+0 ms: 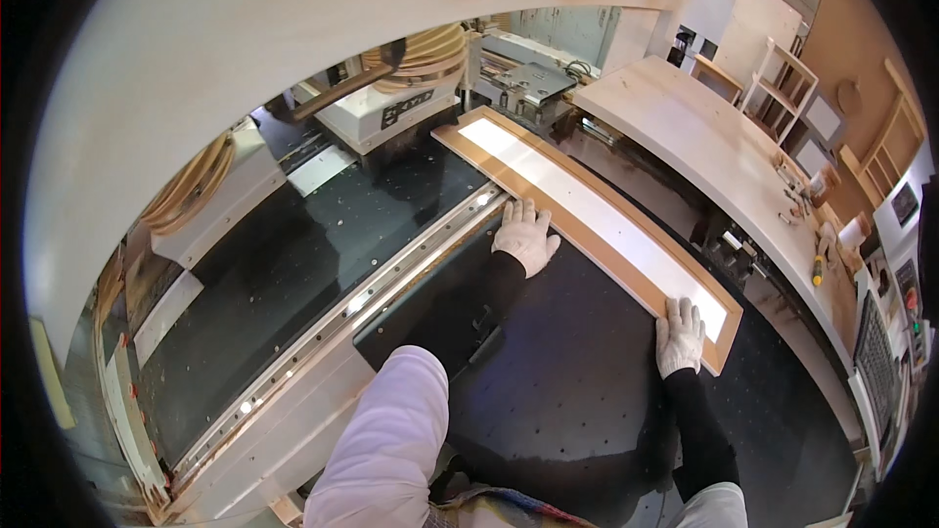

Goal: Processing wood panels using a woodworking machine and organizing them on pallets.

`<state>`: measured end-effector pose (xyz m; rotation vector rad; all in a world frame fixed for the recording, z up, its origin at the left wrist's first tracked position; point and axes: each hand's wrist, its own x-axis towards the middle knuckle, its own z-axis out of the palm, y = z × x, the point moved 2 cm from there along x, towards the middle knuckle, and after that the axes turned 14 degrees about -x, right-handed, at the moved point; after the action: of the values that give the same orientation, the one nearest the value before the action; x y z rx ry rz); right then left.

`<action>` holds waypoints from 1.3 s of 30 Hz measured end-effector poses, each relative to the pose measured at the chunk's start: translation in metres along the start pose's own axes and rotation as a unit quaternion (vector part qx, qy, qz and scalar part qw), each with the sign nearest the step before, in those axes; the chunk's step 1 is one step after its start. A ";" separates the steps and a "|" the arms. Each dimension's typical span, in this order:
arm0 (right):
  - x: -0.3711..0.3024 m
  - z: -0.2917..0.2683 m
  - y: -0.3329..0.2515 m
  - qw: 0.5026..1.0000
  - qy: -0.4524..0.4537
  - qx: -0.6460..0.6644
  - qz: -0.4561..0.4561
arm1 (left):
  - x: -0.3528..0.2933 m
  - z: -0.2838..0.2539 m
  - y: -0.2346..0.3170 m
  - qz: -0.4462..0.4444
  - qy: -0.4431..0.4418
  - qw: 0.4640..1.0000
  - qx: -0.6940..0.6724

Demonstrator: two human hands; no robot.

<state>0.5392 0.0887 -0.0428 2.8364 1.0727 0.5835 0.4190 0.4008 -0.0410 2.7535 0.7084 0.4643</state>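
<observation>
A long, narrow panel (595, 212) with a glossy white middle and a brown border lies slantwise on the black machine table (567, 372). My left hand (526, 237), in a white glove, rests at the panel's near long edge, its fingers stretched out and apart. Farther right, my right hand (681, 337), gloved the same way, lies with extended fingers over the brown border near the panel's right end. Neither hand is wrapped around the panel. Black sleeves cover both wrists.
A metal guide rail (357, 303) crosses the table, left of my left hand. Machine heads with coiled tan hoses (425, 57) stand beyond it. To the right runs a pale worktop (704, 127) with small tools, including a yellow-handled one (818, 270). A keyboard (873, 357) sits at far right.
</observation>
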 end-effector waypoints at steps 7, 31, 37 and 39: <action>0.036 0.012 0.017 1.000 -0.021 0.007 0.016 | 0.037 0.017 0.005 0.011 -0.029 0.999 -0.040; 0.064 0.032 0.040 1.000 0.002 0.003 -0.007 | 0.059 0.024 0.018 0.024 -0.056 0.998 0.006; 0.063 0.034 0.044 1.000 -0.011 0.001 0.008 | 0.057 0.022 0.021 0.026 -0.053 0.998 0.001; 0.061 0.034 0.044 1.000 -0.013 0.009 0.011 | 0.057 0.021 0.021 0.019 -0.063 0.998 0.003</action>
<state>0.6210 0.0980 -0.0459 2.8663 1.0491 0.5393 0.4828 0.4081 -0.0402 2.7766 0.6297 0.2922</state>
